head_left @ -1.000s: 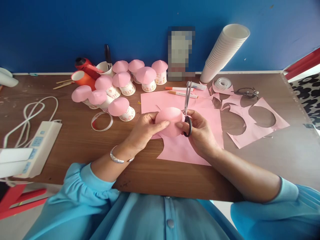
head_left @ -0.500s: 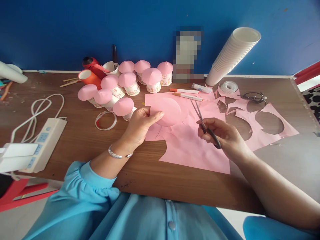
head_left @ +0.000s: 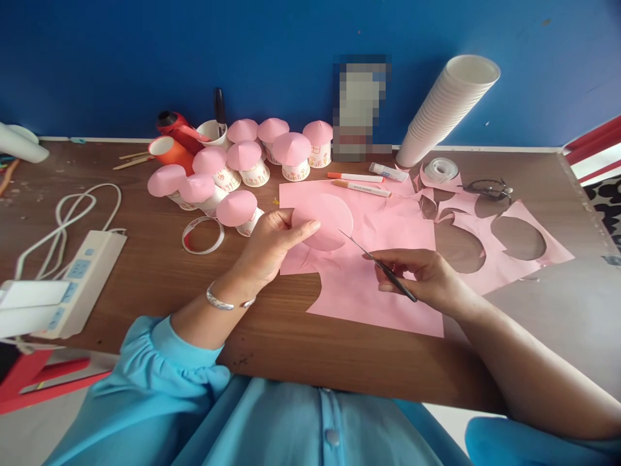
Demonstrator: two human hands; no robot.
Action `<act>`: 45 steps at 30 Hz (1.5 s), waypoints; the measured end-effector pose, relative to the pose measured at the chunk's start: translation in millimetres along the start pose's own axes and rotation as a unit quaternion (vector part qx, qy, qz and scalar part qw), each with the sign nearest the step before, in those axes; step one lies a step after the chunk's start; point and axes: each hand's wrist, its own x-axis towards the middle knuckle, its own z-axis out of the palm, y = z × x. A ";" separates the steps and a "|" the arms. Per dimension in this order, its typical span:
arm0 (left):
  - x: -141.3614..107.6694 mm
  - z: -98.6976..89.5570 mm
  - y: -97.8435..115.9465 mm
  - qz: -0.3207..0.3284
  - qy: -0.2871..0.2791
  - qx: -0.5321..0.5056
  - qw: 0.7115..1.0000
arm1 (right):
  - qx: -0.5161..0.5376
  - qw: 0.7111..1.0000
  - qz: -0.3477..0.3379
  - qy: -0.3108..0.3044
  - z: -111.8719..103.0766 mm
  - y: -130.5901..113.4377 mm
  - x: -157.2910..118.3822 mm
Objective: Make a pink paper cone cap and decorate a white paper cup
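Observation:
My left hand (head_left: 279,243) pinches the left edge of a pink paper circle (head_left: 330,220) between thumb and fingers. Black-handled scissors (head_left: 395,279) are gripped in my right hand (head_left: 420,275), with the blades pointing up and left so that the tip overlaps the circle's right part. Beneath both lies a large pink sheet (head_left: 383,298) with curved cut edges. Left of the sheet stand several white cups with pink cone tops (head_left: 292,150).
Two markers (head_left: 361,188) and a glue tube (head_left: 388,171) lie behind the sheet. A tall cup stack (head_left: 449,107) leans at the back right. Tape (head_left: 441,169), glasses (head_left: 490,189) and paper scraps (head_left: 509,252) are on the right, a power strip (head_left: 87,281) on the left.
The scissors have turned edge-on, and their tip has moved left and down to the circle's right part. Their blades, apart before, now look closed. My left hand still holds the circle.

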 end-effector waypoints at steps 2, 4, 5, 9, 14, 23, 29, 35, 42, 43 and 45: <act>-0.3 -0.9 -0.5 -0.005 0.002 0.009 1.000 | -0.004 1.000 -0.005 -0.011 0.9 -0.6 0.5; -0.3 -1.6 -1.1 -0.009 0.000 0.021 1.000 | -0.008 1.000 -0.010 -0.020 1.8 -1.4 1.1; -0.3 -1.8 -1.4 -0.010 -0.003 0.027 1.000 | -0.011 1.000 -0.012 -0.024 2.2 -1.9 1.3; -0.1 -1.5 -2.0 -0.003 -0.015 0.050 0.999 | -0.018 0.999 -0.015 -0.024 3.8 -3.3 1.5; -0.8 1.6 -0.8 0.001 -0.023 0.060 0.998 | -0.018 0.999 -0.021 -0.021 4.4 -2.0 1.3; -2.5 0.3 1.1 0.011 -0.031 0.087 0.996 | -0.018 0.999 -0.020 -0.017 5.3 -5.0 0.3; -5.9 2.9 7.3 0.028 -0.015 0.129 0.991 | -0.029 0.999 -0.020 0.004 7.4 -8.0 -1.0; -7.5 3.3 9.1 0.037 -0.008 0.162 0.986 | -0.043 0.999 -0.017 0.021 8.5 -11.0 -2.6; -7.6 4.3 10.3 0.044 0.004 0.171 0.984 | -0.064 0.997 -0.026 0.039 8.0 -10.6 -3.1; -7.6 4.7 10.7 0.047 0.006 0.169 0.984 | -0.065 0.997 -0.025 0.038 7.9 -10.2 -3.2; -7.6 5.1 10.7 0.051 0.001 0.159 0.986 | -0.065 0.997 -0.022 0.038 7.6 -9.0 -3.7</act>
